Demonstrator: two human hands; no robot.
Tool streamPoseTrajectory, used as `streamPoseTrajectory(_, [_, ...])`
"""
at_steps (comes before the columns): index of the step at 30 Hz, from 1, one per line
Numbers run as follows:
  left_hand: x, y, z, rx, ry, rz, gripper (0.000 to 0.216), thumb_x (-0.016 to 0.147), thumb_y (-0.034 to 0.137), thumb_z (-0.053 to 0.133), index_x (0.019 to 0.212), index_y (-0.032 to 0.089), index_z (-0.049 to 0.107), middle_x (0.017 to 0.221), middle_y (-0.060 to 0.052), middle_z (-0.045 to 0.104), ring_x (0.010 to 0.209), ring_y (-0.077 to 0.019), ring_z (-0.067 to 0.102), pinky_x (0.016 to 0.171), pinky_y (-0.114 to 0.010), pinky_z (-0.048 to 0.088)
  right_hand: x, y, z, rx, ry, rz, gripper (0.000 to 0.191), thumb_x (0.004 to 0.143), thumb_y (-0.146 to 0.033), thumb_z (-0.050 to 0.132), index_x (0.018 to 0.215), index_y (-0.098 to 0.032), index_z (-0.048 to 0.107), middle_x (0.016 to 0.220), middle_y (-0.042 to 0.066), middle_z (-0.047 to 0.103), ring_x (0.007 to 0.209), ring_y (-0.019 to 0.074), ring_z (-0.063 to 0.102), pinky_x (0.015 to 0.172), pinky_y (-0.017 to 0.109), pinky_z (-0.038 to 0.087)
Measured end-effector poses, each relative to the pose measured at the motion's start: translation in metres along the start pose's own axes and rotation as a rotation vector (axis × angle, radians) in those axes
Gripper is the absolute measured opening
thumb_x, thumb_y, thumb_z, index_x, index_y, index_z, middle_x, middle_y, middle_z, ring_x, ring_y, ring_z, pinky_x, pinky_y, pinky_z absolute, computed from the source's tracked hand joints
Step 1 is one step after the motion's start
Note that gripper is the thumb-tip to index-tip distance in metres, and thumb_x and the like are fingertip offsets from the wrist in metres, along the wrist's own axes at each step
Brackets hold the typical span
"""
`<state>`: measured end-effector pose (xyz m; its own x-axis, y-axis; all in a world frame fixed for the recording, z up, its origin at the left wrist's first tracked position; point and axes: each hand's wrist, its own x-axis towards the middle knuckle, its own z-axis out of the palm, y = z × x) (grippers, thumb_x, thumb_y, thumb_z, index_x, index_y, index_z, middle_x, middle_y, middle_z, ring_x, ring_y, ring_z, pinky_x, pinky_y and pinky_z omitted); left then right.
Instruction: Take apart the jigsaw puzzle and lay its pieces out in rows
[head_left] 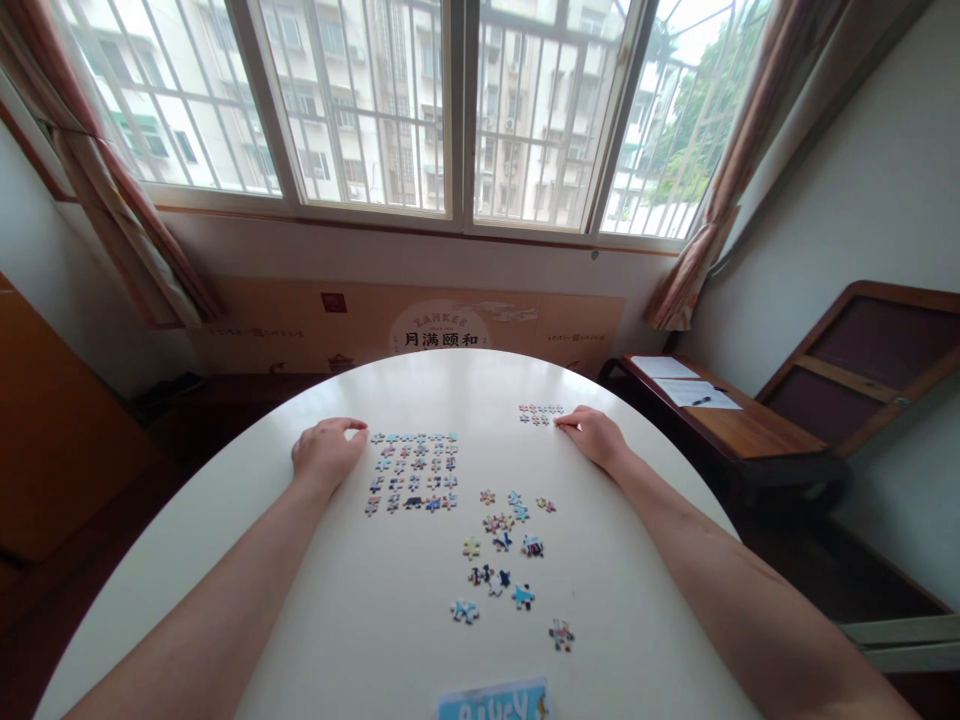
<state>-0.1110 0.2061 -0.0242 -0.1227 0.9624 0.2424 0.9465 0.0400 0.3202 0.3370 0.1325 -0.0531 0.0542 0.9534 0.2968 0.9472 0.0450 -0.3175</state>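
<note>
My right hand (595, 436) reaches to the far right of the round white table, its fingertips pinched on a jigsaw puzzle piece at the end of a small group of rowed pieces (534, 409). The fingers largely cover that piece. On the left, my left hand (328, 448) rests on the tabletop, fingers loosely curved and thumb a little apart, with nothing seen in it. Just beside it lies a grid of puzzle pieces (417, 464) set out in spaced rows. Nearer to me, loose pieces (502, 541) are scattered, some touching or overlapping.
A blue printed card or box (493, 702) shows at the near edge of the view. Beyond the white table (360, 620) stand a long printed cardboard panel (360, 320) and barred windows. To the right, a wooden bench (757, 425) holds papers (701, 393) and pens.
</note>
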Motion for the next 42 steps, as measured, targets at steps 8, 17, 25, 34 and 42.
streamPoseTrajectory(8, [-0.001, 0.003, -0.003, 0.011, -0.018, -0.018, 0.035, 0.083, 0.037, 0.054, 0.107, 0.027, 0.077, 0.126, -0.007, 0.069, 0.118, -0.0356, 0.059, 0.102, -0.045, 0.045, 0.005, -0.001, 0.004, 0.000, 0.065, 0.073, 0.022, 0.093, -0.033, 0.061, 0.107, -0.027, 0.077, 0.102, 0.002, 0.069, 0.092, 0.0154, 0.063, 0.077, 0.024, 0.045])
streamPoseTrajectory(17, [-0.001, 0.003, -0.003, 0.012, -0.016, -0.018, 0.035, 0.083, 0.037, 0.054, 0.107, 0.027, 0.077, 0.126, -0.007, 0.068, 0.117, -0.0350, 0.059, 0.102, -0.044, 0.045, 0.007, -0.004, 0.004, -0.015, 0.061, 0.113, 0.023, 0.092, -0.037, 0.059, 0.100, -0.028, 0.079, 0.104, 0.003, 0.071, 0.093, 0.0170, 0.064, 0.072, 0.024, 0.045])
streamPoseTrajectory(25, [0.000, 0.001, -0.001, 0.022, -0.019, -0.003, 0.036, 0.082, 0.038, 0.054, 0.108, 0.027, 0.077, 0.127, -0.009, 0.068, 0.118, -0.0359, 0.059, 0.102, -0.045, 0.045, 0.003, -0.013, -0.003, -0.004, 0.070, 0.104, 0.025, 0.094, -0.034, 0.057, 0.102, -0.024, 0.078, 0.105, 0.005, 0.070, 0.092, 0.0182, 0.063, 0.075, 0.026, 0.045])
streamPoseTrajectory(34, [0.001, 0.000, 0.001, 0.028, -0.017, -0.004, 0.036, 0.082, 0.039, 0.053, 0.107, 0.027, 0.077, 0.126, -0.007, 0.068, 0.117, -0.0344, 0.059, 0.101, -0.043, 0.045, -0.020, -0.048, -0.053, 0.176, -0.380, -0.276, 0.018, 0.079, -0.034, 0.074, 0.093, -0.026, 0.080, 0.085, 0.001, 0.070, 0.075, 0.0121, 0.063, 0.068, 0.020, 0.046])
streamPoseTrajectory(42, [0.001, -0.001, 0.002, 0.020, -0.010, 0.009, 0.036, 0.082, 0.038, 0.054, 0.107, 0.027, 0.077, 0.125, -0.008, 0.069, 0.116, -0.0356, 0.060, 0.101, -0.045, 0.046, -0.032, -0.081, -0.059, 0.250, -0.852, -0.418, 0.026, 0.073, -0.021, 0.071, 0.097, -0.024, 0.079, 0.082, -0.001, 0.070, 0.071, 0.0105, 0.061, 0.062, 0.018, 0.043])
